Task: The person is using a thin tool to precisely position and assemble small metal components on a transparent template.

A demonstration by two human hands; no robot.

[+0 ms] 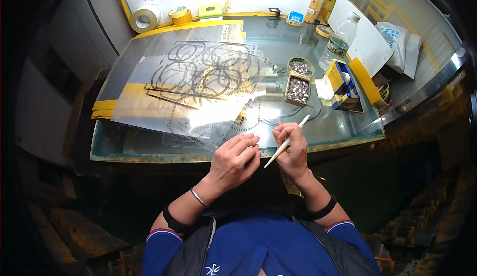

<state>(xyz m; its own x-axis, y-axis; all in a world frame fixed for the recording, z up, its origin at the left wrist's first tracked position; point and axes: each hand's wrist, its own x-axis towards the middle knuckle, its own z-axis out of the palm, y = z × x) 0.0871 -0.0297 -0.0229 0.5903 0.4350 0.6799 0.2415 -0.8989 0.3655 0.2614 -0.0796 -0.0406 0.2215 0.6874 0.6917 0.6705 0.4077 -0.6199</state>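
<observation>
My right hand (292,149) is wrapped round a slim white pen-shaped tool (279,153), which slants with its lower tip toward my left hand. Beside it, over the front edge of the glass-topped table, my left hand (236,158) has its fingers curled and pressed together. Whatever sits in those left fingers is hidden or too small to make out. The two hands are close together but apart. Just beyond my left hand lie overlapping clear plastic sheets (134,108) marked with black curves and dotted lines, partly washed out by glare.
Two small boxes of silvery bits, one rounded (301,67) and one squarish (298,90), stand right of the sheets. Farther right are a blue-and-cream tape dispenser (343,90) and a clear bottle (348,28). Tape rolls (145,19) line the back left. The glass table's front edge (149,156) borders my hands.
</observation>
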